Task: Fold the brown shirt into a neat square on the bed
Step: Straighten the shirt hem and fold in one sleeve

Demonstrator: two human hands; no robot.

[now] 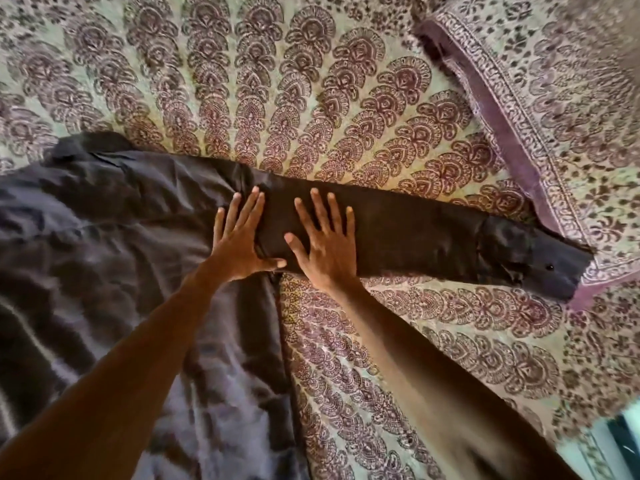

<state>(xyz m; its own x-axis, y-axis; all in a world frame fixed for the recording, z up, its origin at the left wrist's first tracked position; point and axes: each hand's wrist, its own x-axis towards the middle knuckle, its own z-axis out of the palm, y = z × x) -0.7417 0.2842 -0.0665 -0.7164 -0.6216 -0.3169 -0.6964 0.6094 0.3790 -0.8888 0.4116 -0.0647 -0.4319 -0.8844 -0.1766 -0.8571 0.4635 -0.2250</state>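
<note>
Both arms reach forward, bare to the elbow. The left forearm (138,358) comes in from the lower left corner, and the right forearm (408,358), blurred near the bottom edge, comes in from the lower right. The left hand (242,242) lies palm down, its fingers straight, close together and pointing away, its thumb stretched out to the right. Just beside it, the right hand (327,249) lies flat as well, fingers straight and fanned apart, thumb angled toward the left hand. The two thumbs nearly meet.

Hands: my left hand (242,239) and right hand (327,245) are going bare.
Forearms (145,344): both are showing uncovered, slender.
</note>
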